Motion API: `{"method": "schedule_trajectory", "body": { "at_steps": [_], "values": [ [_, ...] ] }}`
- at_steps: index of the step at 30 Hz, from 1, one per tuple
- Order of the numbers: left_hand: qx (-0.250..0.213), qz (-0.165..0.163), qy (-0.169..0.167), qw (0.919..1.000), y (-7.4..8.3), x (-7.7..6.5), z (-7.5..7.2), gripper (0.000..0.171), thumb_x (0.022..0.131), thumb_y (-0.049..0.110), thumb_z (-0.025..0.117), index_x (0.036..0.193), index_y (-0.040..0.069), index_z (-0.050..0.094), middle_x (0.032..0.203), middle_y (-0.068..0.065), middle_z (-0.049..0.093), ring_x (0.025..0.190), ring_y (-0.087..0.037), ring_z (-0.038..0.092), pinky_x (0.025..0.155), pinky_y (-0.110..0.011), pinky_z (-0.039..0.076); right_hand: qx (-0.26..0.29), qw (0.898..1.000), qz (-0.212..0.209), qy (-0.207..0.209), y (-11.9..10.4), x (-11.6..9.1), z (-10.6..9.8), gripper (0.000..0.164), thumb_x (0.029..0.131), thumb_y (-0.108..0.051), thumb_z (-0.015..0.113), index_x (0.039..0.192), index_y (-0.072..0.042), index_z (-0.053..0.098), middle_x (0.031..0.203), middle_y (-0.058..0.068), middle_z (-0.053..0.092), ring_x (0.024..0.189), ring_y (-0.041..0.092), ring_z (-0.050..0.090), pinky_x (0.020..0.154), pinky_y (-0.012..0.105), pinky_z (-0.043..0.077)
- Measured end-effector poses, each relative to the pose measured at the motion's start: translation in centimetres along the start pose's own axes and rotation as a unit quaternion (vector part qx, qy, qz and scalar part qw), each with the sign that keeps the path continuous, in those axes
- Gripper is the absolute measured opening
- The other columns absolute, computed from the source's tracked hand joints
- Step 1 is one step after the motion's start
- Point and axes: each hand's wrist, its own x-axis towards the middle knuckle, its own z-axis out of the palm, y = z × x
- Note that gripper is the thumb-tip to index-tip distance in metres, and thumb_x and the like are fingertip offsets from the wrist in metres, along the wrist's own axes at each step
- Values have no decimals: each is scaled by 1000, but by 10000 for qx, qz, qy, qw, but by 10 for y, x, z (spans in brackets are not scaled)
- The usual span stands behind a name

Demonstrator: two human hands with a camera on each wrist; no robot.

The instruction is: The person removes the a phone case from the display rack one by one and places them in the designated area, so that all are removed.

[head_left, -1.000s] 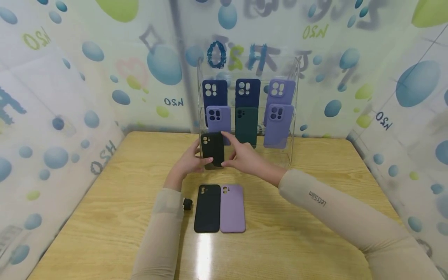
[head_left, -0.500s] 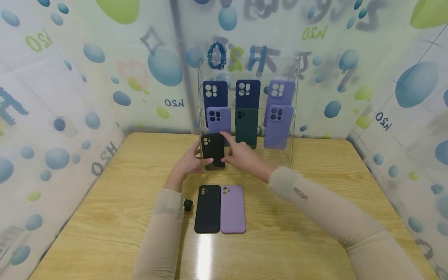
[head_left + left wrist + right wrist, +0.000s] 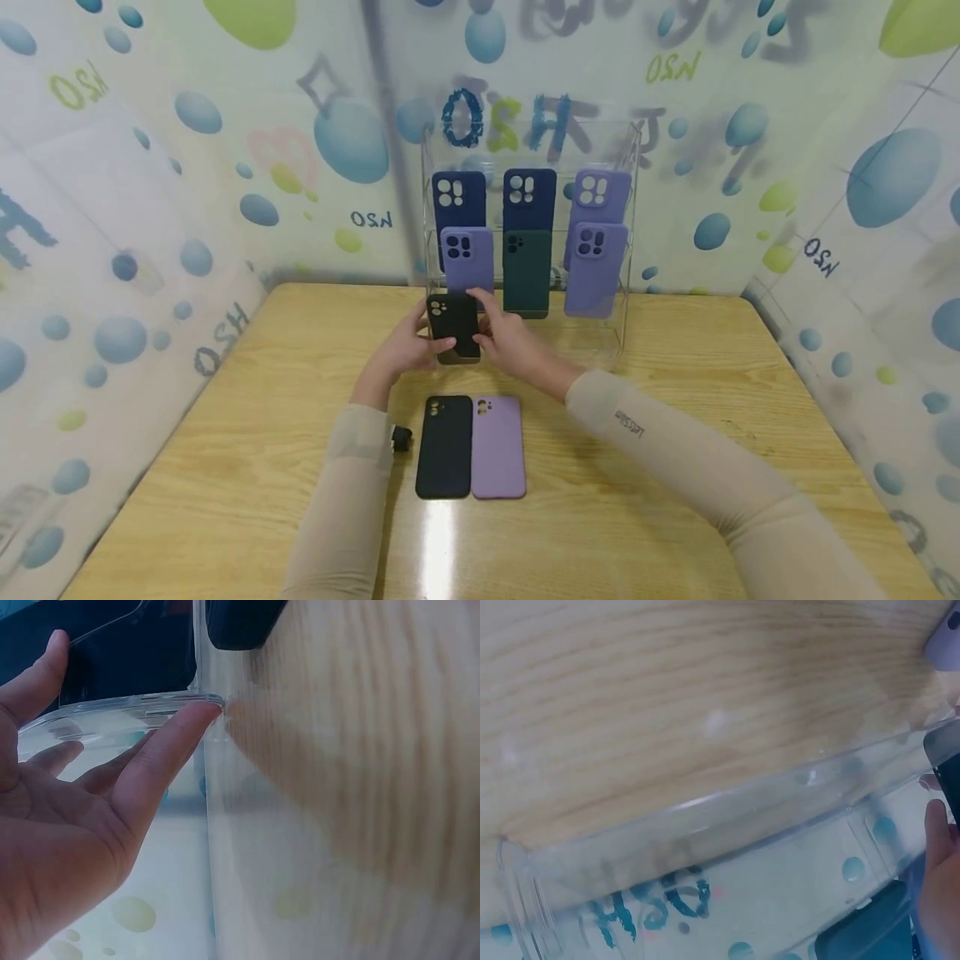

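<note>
A black phone case (image 3: 453, 321) stands in the lower left of a clear rack (image 3: 624, 325). My left hand (image 3: 401, 343) is at the rack's left side, its thumb on the front of the case. The left wrist view shows its fingers (image 3: 169, 754) fairly straight against the clear side panel, the index fingertip at the panel's edge. My right hand (image 3: 517, 343) holds the same case by its right side, with the index finger at the top corner and the thumb at the right edge. Some of its fingers are hidden.
Dark blue cases (image 3: 530, 200), lavender cases (image 3: 596, 279) and a dark green case (image 3: 527, 271) stand on the rack's upper tiers. A black case (image 3: 444, 450) and a purple case (image 3: 498, 450) lie side by side on the wooden table (image 3: 637, 500). A patterned wall (image 3: 300, 225) stands behind.
The black case in the rack has sunk slightly, its top edge now lower. My right hand has come down with it and its fingers have drawn closer together. My left hand stays put.
</note>
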Motion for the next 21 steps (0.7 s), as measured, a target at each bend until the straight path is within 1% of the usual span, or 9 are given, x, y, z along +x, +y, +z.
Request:
{"method": "schedule_trajectory", "body": {
  "at_steps": [3, 5, 7, 9, 12, 13, 17, 19, 21],
  "values": [
    [-32, 40, -2, 10000, 0, 0, 0, 94, 98, 18, 79, 170, 37, 21, 173, -24, 31, 97, -33, 69, 76, -41, 64, 127, 9995, -196, 196, 3, 0, 3, 74, 105, -4, 66, 163, -18, 22, 106, 19, 76, 92, 28, 78, 82, 39, 66],
    [-28, 40, -12, 10000, 0, 0, 1, 92, 98, 19, 79, 169, 35, 23, 173, -23, 30, 95, -32, 69, 75, -40, 64, 168, 9990, -284, 292, 6, -1, 5, 73, 105, -4, 65, 163, -18, 23, 104, 18, 74, 95, 28, 78, 85, 40, 66],
    [-18, 50, -2, 10000, 0, 0, 1, 89, 98, 19, 79, 168, 34, 26, 173, -23, 30, 92, -32, 69, 73, -39, 63, 256, 9983, -372, 366, 8, -1, 8, 73, 104, -2, 65, 163, -18, 24, 103, 17, 72, 95, 28, 77, 86, 39, 66],
    [6, 45, 3, 10000, 0, 0, 1, 87, 98, 20, 79, 167, 34, 28, 174, -23, 29, 88, -33, 69, 72, -38, 63, 314, 9976, -464, 400, 10, -1, 9, 74, 104, -1, 65, 163, -18, 24, 102, 15, 70, 91, 26, 75, 83, 37, 66],
    [-22, 78, 8, 10000, -1, 1, 1, 87, 97, 20, 80, 166, 36, 29, 174, -22, 29, 97, -37, 70, 73, -40, 63, 297, 9964, -651, 456, 12, -2, 9, 73, 105, -1, 64, 163, -16, 24, 101, 15, 68, 83, 23, 71, 77, 35, 64],
    [-26, 92, -6, 10000, -1, 1, 2, 88, 98, 20, 79, 167, 36, 28, 174, -22, 29, 103, -38, 70, 74, -41, 64, 260, 9959, -720, 479, 11, -2, 7, 72, 105, -1, 63, 163, -15, 23, 100, 15, 67, 81, 22, 70, 76, 35, 63],
    [-58, 70, -17, 10000, -1, 1, 1, 97, 98, 19, 79, 170, 39, 19, 174, -23, 27, 124, -45, 66, 83, -46, 66, 97, 9935, -977, 580, 8, -2, -2, 71, 106, -3, 63, 163, -14, 23, 101, 15, 65, 80, 22, 69, 74, 34, 62],
    [-33, 58, -27, 10000, -2, 0, 1, 100, 98, 19, 79, 171, 40, 14, 175, -24, 26, 128, -47, 65, 87, -50, 66, 67, 9925, -1050, 615, 6, -2, -9, 73, 105, -3, 63, 164, -15, 22, 101, 15, 64, 82, 22, 68, 76, 35, 63],
    [-9, 55, -31, 10000, -3, 0, 0, 102, 98, 19, 79, 171, 41, 10, 175, -23, 25, 129, -49, 64, 90, -53, 65, 35, 9917, -1092, 678, 3, -3, -16, 74, 105, -2, 64, 164, -16, 22, 100, 14, 64, 83, 23, 67, 77, 36, 63]
  ]
}}
